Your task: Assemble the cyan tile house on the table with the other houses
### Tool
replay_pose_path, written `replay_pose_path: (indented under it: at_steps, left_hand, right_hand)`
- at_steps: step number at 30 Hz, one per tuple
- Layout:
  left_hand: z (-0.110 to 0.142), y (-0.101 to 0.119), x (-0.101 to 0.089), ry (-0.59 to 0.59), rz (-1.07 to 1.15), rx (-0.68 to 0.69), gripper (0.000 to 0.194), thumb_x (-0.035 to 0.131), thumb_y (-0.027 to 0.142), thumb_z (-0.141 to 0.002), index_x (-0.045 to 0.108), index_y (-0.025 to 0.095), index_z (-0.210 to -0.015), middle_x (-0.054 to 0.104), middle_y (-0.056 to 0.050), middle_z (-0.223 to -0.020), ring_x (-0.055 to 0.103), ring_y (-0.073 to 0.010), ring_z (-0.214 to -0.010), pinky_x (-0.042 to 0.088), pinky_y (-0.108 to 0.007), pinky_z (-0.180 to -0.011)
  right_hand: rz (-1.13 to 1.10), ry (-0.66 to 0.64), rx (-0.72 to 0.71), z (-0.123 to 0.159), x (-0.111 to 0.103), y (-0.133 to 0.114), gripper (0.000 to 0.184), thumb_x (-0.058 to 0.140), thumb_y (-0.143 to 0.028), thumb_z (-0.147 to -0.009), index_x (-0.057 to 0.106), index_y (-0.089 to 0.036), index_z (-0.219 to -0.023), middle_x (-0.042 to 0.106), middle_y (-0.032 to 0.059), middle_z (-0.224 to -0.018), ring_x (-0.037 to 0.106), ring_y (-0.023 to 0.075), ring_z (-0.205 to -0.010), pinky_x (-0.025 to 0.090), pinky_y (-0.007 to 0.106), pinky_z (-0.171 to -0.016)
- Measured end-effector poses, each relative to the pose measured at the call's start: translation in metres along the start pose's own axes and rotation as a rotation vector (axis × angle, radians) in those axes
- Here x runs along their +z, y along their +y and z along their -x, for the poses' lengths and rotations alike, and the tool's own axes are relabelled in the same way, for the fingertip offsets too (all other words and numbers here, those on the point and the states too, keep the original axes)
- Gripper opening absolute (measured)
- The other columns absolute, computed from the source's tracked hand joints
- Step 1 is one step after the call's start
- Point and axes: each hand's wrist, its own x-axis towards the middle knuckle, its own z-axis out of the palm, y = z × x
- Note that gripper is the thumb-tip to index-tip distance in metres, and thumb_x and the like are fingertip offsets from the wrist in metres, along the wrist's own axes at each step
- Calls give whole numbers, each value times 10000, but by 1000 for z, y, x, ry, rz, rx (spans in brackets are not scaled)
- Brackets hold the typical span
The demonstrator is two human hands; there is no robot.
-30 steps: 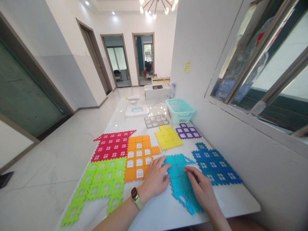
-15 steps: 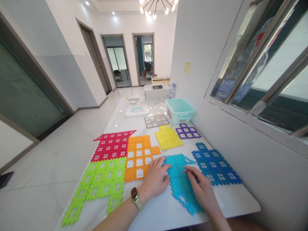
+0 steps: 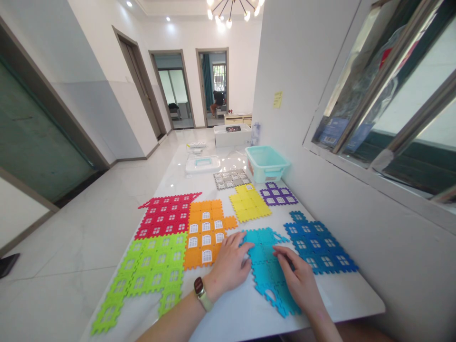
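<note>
A light-blue panel of interlocking plastic building tiles (image 3: pixel 265 256) lies flat on the white table in front of me. At its left edge rests my left hand (image 3: pixel 231 263), fingers apart and lightly bent, holding nothing; a watch is on that wrist. Over the panel's right side is my right hand (image 3: pixel 297 275), its fingers curled in towards the thumb, with nothing visible in them. An orange tile panel (image 3: pixel 195 261) with white window inserts lies just left of my left hand. To the right of my right hand is a dark-blue tile panel (image 3: pixel 320 242).
Red (image 3: pixel 166 213) and lime-green tile panels (image 3: pixel 153 266) lie along the left. Farther back are yellow (image 3: pixel 249 204), purple (image 3: pixel 279 194) and grey panels (image 3: pixel 231 179), a mint bin (image 3: pixel 267 166) and a white lid (image 3: pixel 203 165). A wall runs along the right.
</note>
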Motion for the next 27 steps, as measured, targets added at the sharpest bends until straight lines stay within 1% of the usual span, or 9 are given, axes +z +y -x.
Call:
replay_pose_path:
  at_steps: [3,10,16,21,27]
  left_hand:
    - [0,0,0,1,0,1,445,601,217,-834,564,292,-1271,427,-70,-1465,376,-290,-1347,316,-516,-1115]
    - [1,0,1,-2,-4,-4,449,602,212,-833,560,300,-1271,422,-65,-1472,374,-289,-1351,313,-521,-1119]
    - [1,0,0,2,-12,3,444,601,217,-840,558,296,-1275,422,-66,-1473,377,-289,-1350,317,-513,-1119]
    - [1,1,-1,7,-16,9,401,550,227,-882,554,279,-1280,429,-71,-1468,383,-286,-1345,322,-511,-1116]
    - [2,1,0,7,-13,9,408,558,213,-873,557,280,-1276,423,-67,-1471,376,-286,-1350,319,-511,-1119]
  right_hand:
    - [2,1,1,0,0,-1,318,504,-456,-913,686,-232,-1047,734,71,-1022,688,254,-953,548,390,-867]
    - [-2,6,-2,0,0,-1,311,509,-451,-911,688,-232,-1040,738,65,-1006,696,244,-928,563,369,-834]
    - [1,17,-7,-1,0,-2,319,509,-457,-908,694,-228,-1033,741,75,-1003,697,255,-929,564,383,-844]
    - [0,17,-4,-1,0,-4,331,511,-463,-905,698,-221,-1031,743,84,-994,700,259,-918,570,384,-832]
    - [-11,11,4,-1,0,-5,341,513,-474,-907,701,-217,-1029,741,93,-1009,696,271,-935,563,403,-858]
